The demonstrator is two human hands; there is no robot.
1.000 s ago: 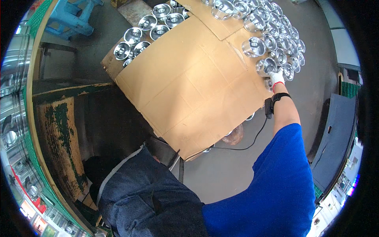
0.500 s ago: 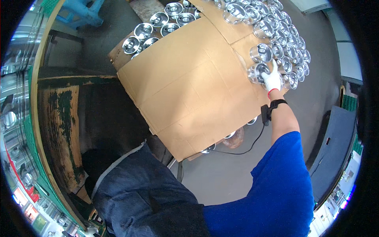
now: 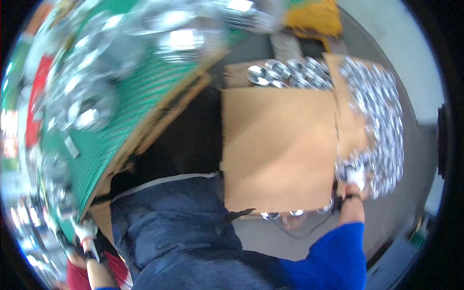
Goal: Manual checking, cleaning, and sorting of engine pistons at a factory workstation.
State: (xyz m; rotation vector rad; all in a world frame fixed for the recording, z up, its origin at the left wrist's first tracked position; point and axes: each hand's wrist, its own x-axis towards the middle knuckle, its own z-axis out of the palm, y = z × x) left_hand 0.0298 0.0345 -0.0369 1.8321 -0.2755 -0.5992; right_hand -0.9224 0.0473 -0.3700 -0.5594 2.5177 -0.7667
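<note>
Right hand [image 3: 355, 178] gloved, blurred, arm [image 3: 353, 212] extended; left hand [image 3: 86, 229] gloved, out sideways.

Motion blur is smearing the whole view, worst from 9 to 11 o'clock, where shiny vessels [image 3: 92, 101] on the green worktop [image 3: 130, 104] are throwing blocky white glare. Metal cups [image 3: 386, 123] at 3 o'clock are dissolving into bright flecks, and the right hand [image 3: 356, 179] at 4 is blurring into a pale patch. Soft light is spreading over the cardboard [image 3: 280, 154], while a faint shadow is dimming its 10 o'clock corner. Fisheye curvature is bending the edges, and blackness is swallowing the rim
</note>
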